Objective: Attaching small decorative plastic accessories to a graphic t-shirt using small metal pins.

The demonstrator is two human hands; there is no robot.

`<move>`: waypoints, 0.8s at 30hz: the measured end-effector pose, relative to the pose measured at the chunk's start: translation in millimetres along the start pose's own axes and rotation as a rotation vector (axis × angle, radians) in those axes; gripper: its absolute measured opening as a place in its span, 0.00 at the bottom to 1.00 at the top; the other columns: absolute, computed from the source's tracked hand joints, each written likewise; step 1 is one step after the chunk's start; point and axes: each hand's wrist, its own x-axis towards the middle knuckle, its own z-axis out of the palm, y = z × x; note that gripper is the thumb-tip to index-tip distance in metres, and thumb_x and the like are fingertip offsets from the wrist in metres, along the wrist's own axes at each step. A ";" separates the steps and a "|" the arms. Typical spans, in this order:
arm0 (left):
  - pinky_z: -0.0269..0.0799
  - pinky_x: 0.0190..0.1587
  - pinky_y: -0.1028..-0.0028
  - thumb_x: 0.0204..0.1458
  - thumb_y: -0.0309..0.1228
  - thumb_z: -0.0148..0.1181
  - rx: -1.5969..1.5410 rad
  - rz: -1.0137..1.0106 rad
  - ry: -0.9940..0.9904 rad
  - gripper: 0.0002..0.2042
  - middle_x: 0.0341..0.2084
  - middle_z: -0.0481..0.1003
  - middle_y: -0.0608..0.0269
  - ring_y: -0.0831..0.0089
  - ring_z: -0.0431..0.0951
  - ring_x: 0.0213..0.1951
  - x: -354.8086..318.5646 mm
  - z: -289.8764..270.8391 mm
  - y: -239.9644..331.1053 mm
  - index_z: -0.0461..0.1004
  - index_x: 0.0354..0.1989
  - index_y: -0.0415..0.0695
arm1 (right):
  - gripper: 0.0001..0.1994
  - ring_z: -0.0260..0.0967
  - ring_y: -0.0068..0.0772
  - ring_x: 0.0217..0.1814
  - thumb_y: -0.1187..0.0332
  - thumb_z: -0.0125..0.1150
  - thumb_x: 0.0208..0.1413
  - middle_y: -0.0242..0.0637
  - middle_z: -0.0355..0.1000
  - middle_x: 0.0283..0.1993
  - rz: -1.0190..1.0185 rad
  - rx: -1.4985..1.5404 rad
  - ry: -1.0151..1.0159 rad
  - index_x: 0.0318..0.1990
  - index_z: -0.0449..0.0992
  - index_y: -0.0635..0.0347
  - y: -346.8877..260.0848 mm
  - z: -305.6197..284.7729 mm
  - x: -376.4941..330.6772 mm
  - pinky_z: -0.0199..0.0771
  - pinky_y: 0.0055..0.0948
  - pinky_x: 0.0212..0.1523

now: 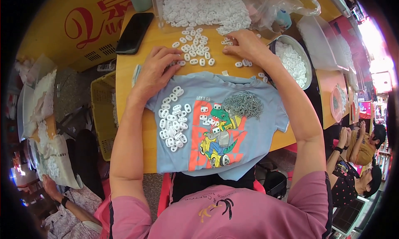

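On the wooden table, small white oval plastic pieces with two holes [195,46] lie loose between my two hands. My left hand [158,68] rests at the left of them, fingers stretched toward a few pieces partly hidden under the fingertips. Over at the right, my right hand [246,50] has its fingers and thumb apart, next to several more white pieces [226,41]. Below lies a light blue T-shirt [262,143] with a cartoon print. On it are a heap of similar white pieces [172,127] and a pile of grey metal screws [244,105].
A clear bin of white pieces [203,8] stands at the far edge. A black phone [135,33] lies far left. A round metal bowl of white parts [291,62] and a plastic bag [286,10] are at right. Other people sit on both sides.
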 end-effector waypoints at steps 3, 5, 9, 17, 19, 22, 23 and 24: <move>0.68 0.56 0.62 0.54 0.26 0.63 0.015 0.009 -0.002 0.09 0.48 0.78 0.60 0.55 0.71 0.52 0.7 0.7 -1.0 0.78 0.43 0.42 | 0.23 0.76 0.54 0.51 0.55 0.72 0.49 0.52 0.79 0.44 -0.012 -0.013 0.035 0.47 0.81 0.64 3.9 5.3 5.1 0.75 0.46 0.51; 0.69 0.56 0.62 0.54 0.26 0.63 0.024 0.014 -0.002 0.09 0.48 0.78 0.60 0.55 0.71 0.52 1.1 0.7 -0.5 0.78 0.43 0.41 | 0.22 0.77 0.48 0.38 0.59 0.72 0.50 0.49 0.79 0.38 -0.078 0.056 0.067 0.47 0.79 0.67 5.3 7.8 9.9 0.74 0.42 0.41; 0.69 0.55 0.62 0.54 0.25 0.63 0.000 -0.006 0.002 0.09 0.48 0.78 0.60 0.55 0.72 0.52 -0.6 0.2 1.4 0.78 0.42 0.41 | 0.17 0.78 0.47 0.35 0.62 0.70 0.51 0.47 0.80 0.35 0.036 0.146 -0.064 0.43 0.79 0.67 -10.4 -3.6 14.6 0.75 0.43 0.40; 0.69 0.55 0.62 0.54 0.25 0.63 0.012 0.009 0.009 0.09 0.48 0.78 0.60 0.55 0.72 0.52 0.2 1.5 -0.9 0.78 0.43 0.41 | 0.08 0.77 0.53 0.38 0.73 0.58 0.50 0.53 0.78 0.31 -0.010 -0.100 -0.100 0.35 0.78 0.68 -8.3 2.3 26.4 0.75 0.46 0.41; 0.69 0.55 0.62 0.53 0.25 0.63 0.015 0.017 0.010 0.09 0.48 0.78 0.60 0.55 0.72 0.52 0.1 1.6 -1.3 0.78 0.43 0.42 | 0.07 0.77 0.54 0.40 0.73 0.58 0.50 0.53 0.78 0.33 -0.063 -0.134 -0.042 0.35 0.77 0.67 -7.5 9.0 26.0 0.75 0.48 0.41; 0.69 0.55 0.62 0.53 0.25 0.63 0.016 0.021 0.008 0.09 0.48 0.78 0.61 0.55 0.72 0.52 0.0 2.2 -3.2 0.78 0.43 0.42 | 0.07 0.76 0.57 0.43 0.74 0.59 0.50 0.53 0.76 0.36 -0.102 -0.196 0.088 0.36 0.76 0.66 -10.5 22.6 18.7 0.75 0.51 0.42; 0.69 0.55 0.62 0.53 0.25 0.63 0.017 0.016 0.008 0.09 0.48 0.78 0.61 0.55 0.72 0.52 -0.6 2.1 -4.1 0.78 0.43 0.42 | 0.07 0.75 0.59 0.44 0.74 0.59 0.50 0.53 0.75 0.38 -0.090 -0.222 0.160 0.36 0.75 0.66 -14.1 26.6 15.9 0.75 0.52 0.43; 0.69 0.55 0.62 0.53 0.25 0.63 0.016 0.020 0.010 0.09 0.48 0.78 0.61 0.55 0.72 0.52 -1.0 1.8 -4.9 0.78 0.43 0.42 | 0.07 0.75 0.59 0.44 0.74 0.59 0.50 0.53 0.75 0.38 -0.093 -0.219 0.157 0.36 0.75 0.66 -15.0 29.8 15.2 0.75 0.52 0.43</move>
